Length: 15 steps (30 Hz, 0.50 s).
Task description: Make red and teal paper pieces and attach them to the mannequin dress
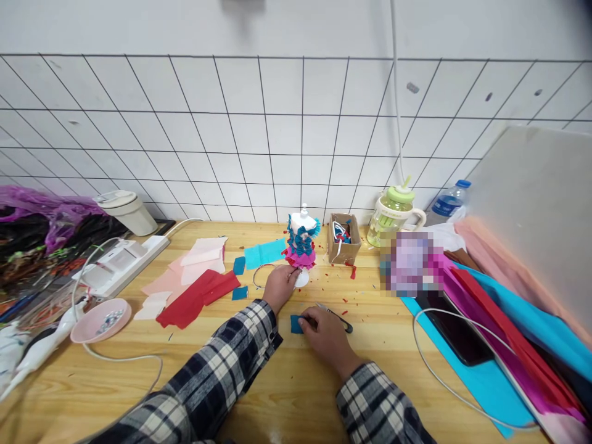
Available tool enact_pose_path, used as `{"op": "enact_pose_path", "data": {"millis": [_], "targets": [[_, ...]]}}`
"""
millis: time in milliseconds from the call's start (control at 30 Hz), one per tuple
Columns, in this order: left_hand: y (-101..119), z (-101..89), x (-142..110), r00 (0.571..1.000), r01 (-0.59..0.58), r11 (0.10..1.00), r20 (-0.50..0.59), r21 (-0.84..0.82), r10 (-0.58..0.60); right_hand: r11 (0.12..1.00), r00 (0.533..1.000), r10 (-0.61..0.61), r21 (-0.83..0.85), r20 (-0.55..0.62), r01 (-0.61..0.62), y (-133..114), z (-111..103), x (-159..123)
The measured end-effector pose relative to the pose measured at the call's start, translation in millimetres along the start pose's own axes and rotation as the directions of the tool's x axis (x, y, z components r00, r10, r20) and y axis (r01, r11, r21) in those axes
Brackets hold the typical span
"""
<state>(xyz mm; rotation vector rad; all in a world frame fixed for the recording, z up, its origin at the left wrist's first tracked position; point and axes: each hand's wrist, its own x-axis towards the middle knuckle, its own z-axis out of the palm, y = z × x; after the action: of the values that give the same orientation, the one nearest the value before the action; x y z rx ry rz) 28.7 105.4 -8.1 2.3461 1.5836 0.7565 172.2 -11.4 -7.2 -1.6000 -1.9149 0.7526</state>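
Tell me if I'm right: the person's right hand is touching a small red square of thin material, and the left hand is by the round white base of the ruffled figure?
Not quite: the head view shows that the small square of thin material at the right hand is dark blue, not red. The left hand is by the round white base of the ruffled blue-and-pink figure.

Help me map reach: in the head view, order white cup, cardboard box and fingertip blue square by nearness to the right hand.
1. Blue square, touching the right hand.
2. Cardboard box, ahead.
3. White cup, far back left.
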Motion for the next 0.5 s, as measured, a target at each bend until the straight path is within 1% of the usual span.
{"op": "enact_pose_path", "data": {"millis": [100, 200, 300, 367, 400, 433, 500], "targets": [[0.9, -0.2, -0.4, 1.0, 0.009, 1.0, 0.021, 0.013, -0.009, 1.0, 1.0, -0.004, 0.004, -0.006, 0.004, 0.0, -0.4, 0.6], [2.1, -7.4, -0.8, 0.999, 0.008, 0.999, 0.04, 0.037, -0.009, 1.0, 1.0, -0.008, -0.002, -0.022, 0.008, 0.1, -0.9, 0.6], [-0.7, -25.0, -3.4, 0.998, -0.001, 0.997, 0.063, 0.073, -0.003, 1.0, 1.0, -0.01, 0.005, -0.029, 0.011, 0.0, -2.0, 0.0], [-5.8, -40.4, -8.5, 0.995, -0.016, 0.995, 0.104, 0.094, 0.007, 1.0, 1.0, -0.017, 0.017, -0.026, 0.017, -0.1, -2.8, -0.4], [-9.2, -48.2, -12.5, 0.99, -0.034, 0.994, 0.141, 0.105, 0.019, 1.0, 1.0, -0.019, 0.022, -0.024, 0.02, -0.2, -3.1, -0.6], [-13.0, -55.6, -17.4, 0.979, -0.063, 0.99, 0.202, 0.126, 0.037, 0.999, 1.0, -0.019, 0.027, -0.023, 0.02, -0.3, -3.3, -0.7], [-20.9, -68.1, -29.5, 0.963, -0.088, 0.984, 0.265, 0.153, 0.045, 0.999, 1.0, -0.014, 0.028, -0.024, 0.015, -0.3, -3.2, -0.8]]}}
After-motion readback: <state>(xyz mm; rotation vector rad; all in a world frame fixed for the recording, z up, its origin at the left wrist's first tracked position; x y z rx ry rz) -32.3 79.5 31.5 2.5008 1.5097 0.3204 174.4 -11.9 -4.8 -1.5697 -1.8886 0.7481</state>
